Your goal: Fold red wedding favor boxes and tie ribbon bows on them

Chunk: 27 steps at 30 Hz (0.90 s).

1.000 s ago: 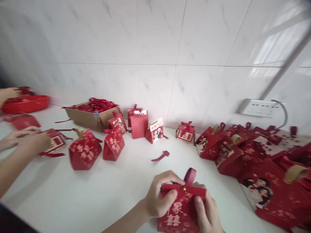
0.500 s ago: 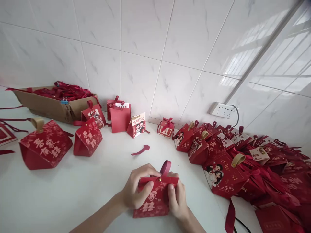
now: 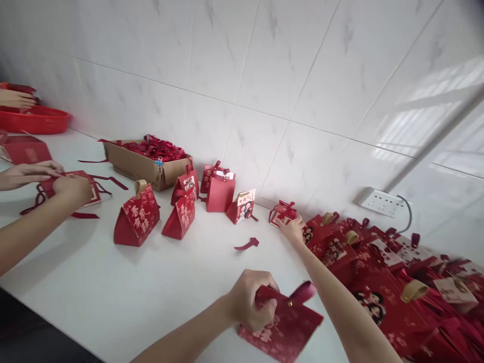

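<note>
My left hand [image 3: 254,302] is closed on a red gift box [image 3: 289,322] with gold-white lettering and a dark red ribbon loop fixed by a gold stud. The box is tilted over the near part of the table. Stretched out toward the wall, my right hand [image 3: 293,230] has its fingers on a small red gift box [image 3: 286,208] with a ribbon bow; they partly cover its front. A loose dark red ribbon strip [image 3: 247,244] lies on the table between my two arms. Several red boxes, among them a lettered one [image 3: 136,217] with a gold loop, stand to the left.
A heap of finished-looking red boxes [image 3: 393,302] fills the right side, below a white power strip [image 3: 383,201]. At back left stands a cardboard box [image 3: 132,164] of ribbons. Another person's hands [image 3: 73,186] work at far left, near a red basin [image 3: 41,120] with a further hand [image 3: 17,99].
My right hand has let go of the lettered box and moved forward to the small box by the wall. My left hand keeps the lettered box, now tilted. The view has swung left.
</note>
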### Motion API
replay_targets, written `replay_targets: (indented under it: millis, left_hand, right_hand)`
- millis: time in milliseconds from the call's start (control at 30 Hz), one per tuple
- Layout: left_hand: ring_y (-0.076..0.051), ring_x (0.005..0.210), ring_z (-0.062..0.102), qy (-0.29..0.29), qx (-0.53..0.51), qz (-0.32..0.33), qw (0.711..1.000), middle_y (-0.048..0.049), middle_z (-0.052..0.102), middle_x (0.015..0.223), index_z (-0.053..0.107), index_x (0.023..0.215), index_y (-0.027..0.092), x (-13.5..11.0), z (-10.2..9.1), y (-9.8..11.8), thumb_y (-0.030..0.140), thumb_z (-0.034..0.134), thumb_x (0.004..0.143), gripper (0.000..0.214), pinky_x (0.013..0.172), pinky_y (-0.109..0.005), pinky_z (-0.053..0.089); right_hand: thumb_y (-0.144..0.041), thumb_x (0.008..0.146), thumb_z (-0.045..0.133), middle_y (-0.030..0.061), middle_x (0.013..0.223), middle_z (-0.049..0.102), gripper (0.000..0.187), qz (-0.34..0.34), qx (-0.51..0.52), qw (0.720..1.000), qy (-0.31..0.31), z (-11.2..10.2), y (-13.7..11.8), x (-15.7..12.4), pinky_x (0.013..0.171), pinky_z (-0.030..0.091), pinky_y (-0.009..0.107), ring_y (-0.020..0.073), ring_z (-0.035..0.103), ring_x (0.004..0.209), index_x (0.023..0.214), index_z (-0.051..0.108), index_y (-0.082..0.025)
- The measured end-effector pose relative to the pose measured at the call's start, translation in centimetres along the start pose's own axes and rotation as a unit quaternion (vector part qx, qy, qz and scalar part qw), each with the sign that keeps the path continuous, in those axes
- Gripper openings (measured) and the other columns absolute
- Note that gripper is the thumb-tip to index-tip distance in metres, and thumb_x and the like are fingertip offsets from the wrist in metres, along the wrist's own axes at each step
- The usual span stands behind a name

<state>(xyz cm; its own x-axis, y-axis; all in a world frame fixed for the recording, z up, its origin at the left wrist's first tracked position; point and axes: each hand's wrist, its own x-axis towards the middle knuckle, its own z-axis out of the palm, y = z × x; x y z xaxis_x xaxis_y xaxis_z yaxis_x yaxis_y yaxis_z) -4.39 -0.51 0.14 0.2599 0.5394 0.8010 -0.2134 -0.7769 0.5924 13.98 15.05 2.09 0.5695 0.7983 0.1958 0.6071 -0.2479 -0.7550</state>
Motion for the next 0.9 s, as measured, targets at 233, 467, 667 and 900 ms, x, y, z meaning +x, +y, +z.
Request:
replay_targets:
  millis: [233,467,667,900]
  left_hand:
    - [-0.004,0.029,0.032,0.033,-0.025,-0.046,0.998,0.0047,0.040,0.037,0.047,0.054,0.016,-0.3,0.3,-0.9,0.018,0.044,0.049,0.006,0.029,-0.015,0.024]
    - [-0.005,0.034,0.034,-0.010,-0.038,-0.089,0.995,0.0033,0.042,0.039,0.047,0.050,0.017,-0.1,0.5,0.0,0.022,0.046,0.052,0.005,0.033,-0.018,0.026]
    - [-0.008,0.051,0.050,-0.169,-0.116,-0.126,0.971,-0.0005,0.056,0.054,0.059,0.060,0.014,-1.6,1.4,1.5,0.029,0.058,0.066,0.016,0.049,-0.016,0.040]
    - [-0.010,0.067,0.060,-0.232,-0.103,-0.165,0.953,-0.0002,0.065,0.067,0.063,0.071,0.014,-2.4,2.3,1.1,0.040,0.061,0.075,0.026,0.060,-0.013,0.046]
  right_hand:
    - [-0.051,0.060,0.065,0.0370,0.131,0.026,0.107,0.067,-0.041,0.996,0.045,2.9,-1.2,2.8,0.093,0.036,0.058,0.0470,0.035,0.123,0.136,0.010,0.000]
    - [-0.040,0.058,0.068,0.0220,0.132,0.033,0.091,-0.214,-0.017,0.976,0.040,1.5,0.8,-2.6,0.102,0.035,0.047,0.0345,0.030,0.129,0.131,0.023,-0.010]
    - [-0.029,0.059,0.066,0.0163,0.127,0.031,0.088,-0.595,0.109,0.774,-0.186,2.1,-2.3,-11.3,0.099,0.039,0.052,0.0332,0.033,0.126,0.134,0.022,-0.018]
    - [-0.023,0.070,0.060,0.0125,0.125,0.034,0.069,-0.495,0.059,0.749,-0.437,3.5,-6.4,-18.8,0.099,0.043,0.043,0.0246,0.041,0.121,0.133,0.032,-0.023]
